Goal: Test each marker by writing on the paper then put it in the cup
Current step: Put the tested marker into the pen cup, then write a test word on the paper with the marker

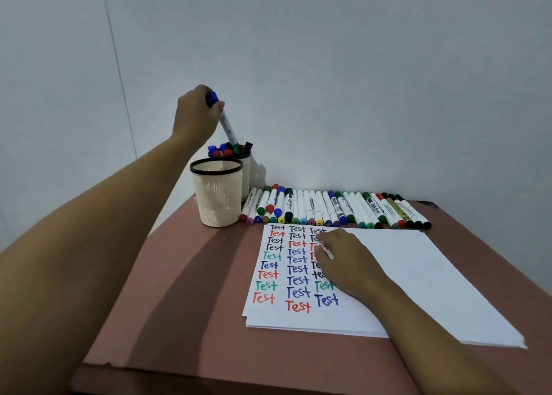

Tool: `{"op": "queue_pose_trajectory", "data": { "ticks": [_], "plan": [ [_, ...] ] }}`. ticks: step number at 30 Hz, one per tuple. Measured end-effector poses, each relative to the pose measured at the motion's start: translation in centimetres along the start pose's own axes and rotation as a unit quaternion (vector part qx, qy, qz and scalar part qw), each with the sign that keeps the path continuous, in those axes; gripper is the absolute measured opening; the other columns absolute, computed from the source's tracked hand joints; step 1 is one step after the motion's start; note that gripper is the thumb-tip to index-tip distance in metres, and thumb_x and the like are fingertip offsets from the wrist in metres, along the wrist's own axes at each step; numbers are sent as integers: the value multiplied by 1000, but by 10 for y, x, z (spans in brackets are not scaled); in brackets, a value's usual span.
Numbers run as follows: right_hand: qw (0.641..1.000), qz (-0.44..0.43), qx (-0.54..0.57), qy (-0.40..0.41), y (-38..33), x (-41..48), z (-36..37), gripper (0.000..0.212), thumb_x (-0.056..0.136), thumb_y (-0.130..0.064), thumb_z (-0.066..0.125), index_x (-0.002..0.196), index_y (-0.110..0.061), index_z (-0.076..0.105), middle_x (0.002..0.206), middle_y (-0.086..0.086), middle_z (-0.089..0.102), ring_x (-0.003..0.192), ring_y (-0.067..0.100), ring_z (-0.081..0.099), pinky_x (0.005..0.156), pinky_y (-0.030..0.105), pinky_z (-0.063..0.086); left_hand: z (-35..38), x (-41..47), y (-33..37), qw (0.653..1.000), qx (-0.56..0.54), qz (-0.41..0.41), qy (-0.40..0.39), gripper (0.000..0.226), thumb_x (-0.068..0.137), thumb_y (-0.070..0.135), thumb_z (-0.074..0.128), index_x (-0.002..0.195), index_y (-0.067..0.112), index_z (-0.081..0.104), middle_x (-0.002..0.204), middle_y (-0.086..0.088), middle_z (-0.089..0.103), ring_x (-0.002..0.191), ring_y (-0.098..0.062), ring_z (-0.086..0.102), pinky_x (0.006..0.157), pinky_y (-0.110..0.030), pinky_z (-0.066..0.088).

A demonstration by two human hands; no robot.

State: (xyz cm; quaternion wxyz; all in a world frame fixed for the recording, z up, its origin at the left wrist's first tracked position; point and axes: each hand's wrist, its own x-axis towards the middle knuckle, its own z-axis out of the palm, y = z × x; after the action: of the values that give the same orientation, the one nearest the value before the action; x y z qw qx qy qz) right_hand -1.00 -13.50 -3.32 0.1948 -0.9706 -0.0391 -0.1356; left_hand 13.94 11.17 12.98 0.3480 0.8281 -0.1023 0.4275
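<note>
Above the rear cup, the left hand is gripping a blue-capped marker; the right hand is resting on the paper, fingers relaxed, holding nothing.

Cream mesh cup with a black rim; white paper with "Test" in black, red, green and blue; reddish-brown worktop; blue-capped white marker.

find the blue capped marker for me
In the head view, left of centre, the blue capped marker is held by the left hand above the rear cup, its lower end among the markers there.
</note>
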Motion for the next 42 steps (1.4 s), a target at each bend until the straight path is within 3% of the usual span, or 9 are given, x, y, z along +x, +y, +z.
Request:
{"op": "queue_pose_trajectory", "data": {
  "ticks": [4,10,13,17,23,27,31,35,42],
  "plan": [
    [1000,-8,-5,4,2,1,2,41,99,-32,40,138,-21,48,140,0,46,128,16,41,102,28,36,18,7,-10,996,42,-9,-74,31,93,15,52,121,1,54,115,-19,58,103,-29,54,78,-25,37],
    [1000,-17,-6,8,5,2,3,40,99,-33,39,137,-23,48,138,-2,47,126,15,42,101,27,36,45,-3,-27,991,59,-31,-114,26,92,11,50,116,9,41,91,-16,50,73,-30,48,62,-32,39],
    [1000,-21,-10,10,5,3,4,40,99,-32,40,137,-24,48,137,-2,47,125,14,42,100,27,37,52,-2,-38,975,134,-34,-173,20,94,16,45,109,9,56,100,-17,59,85,-33,57,72,-35,45],
    [1000,-24,-10,14,5,3,5,39,99,-32,40,136,-24,49,136,-2,48,123,15,43,100,27,37,56,0,-44,949,192,-31,-247,31,96,21,35,100,7,62,110,-14,61,93,-27,49,86,-40,42],
    [1000,-22,-12,14,5,3,5,39,99,-33,40,136,-24,49,139,-3,46,126,14,42,102,27,36,40,-5,-17,962,141,-2,-232,33,95,14,39,120,5,59,126,-13,57,119,-28,47,97,-36,37],
    [1000,-20,-9,10,5,3,4,38,99,-32,41,135,-23,51,139,-1,47,127,15,42,102,28,37,30,-41,21,983,68,73,-156,30,96,16,43,120,7,58,114,-12,60,105,-25,55,89,-31,42],
    [1000,-18,-6,5,3,1,2,38,99,-30,41,134,-21,53,137,0,48,125,16,43,100,29,39,30,-106,44,972,14,139,-187,27,96,20,46,117,11,60,102,-1,59,88,-13,56,80,-25,47],
    [1000,-24,-14,12,1,-1,1,37,99,-29,41,131,-19,55,133,1,51,121,17,46,95,29,40,40,-161,22,961,54,81,-258,28,95,23,46,115,11,62,111,-11,60,96,-24,58,84,-37,50],
    [999,-8,-30,-8,-2,3,-1,35,98,-29,44,128,-18,57,131,3,52,119,20,49,97,33,43,44,-182,-3,922,95,13,-376,38,99,28,36,126,8,55,127,-10,53,114,-20,46,94,-28,35]
  ]
}}
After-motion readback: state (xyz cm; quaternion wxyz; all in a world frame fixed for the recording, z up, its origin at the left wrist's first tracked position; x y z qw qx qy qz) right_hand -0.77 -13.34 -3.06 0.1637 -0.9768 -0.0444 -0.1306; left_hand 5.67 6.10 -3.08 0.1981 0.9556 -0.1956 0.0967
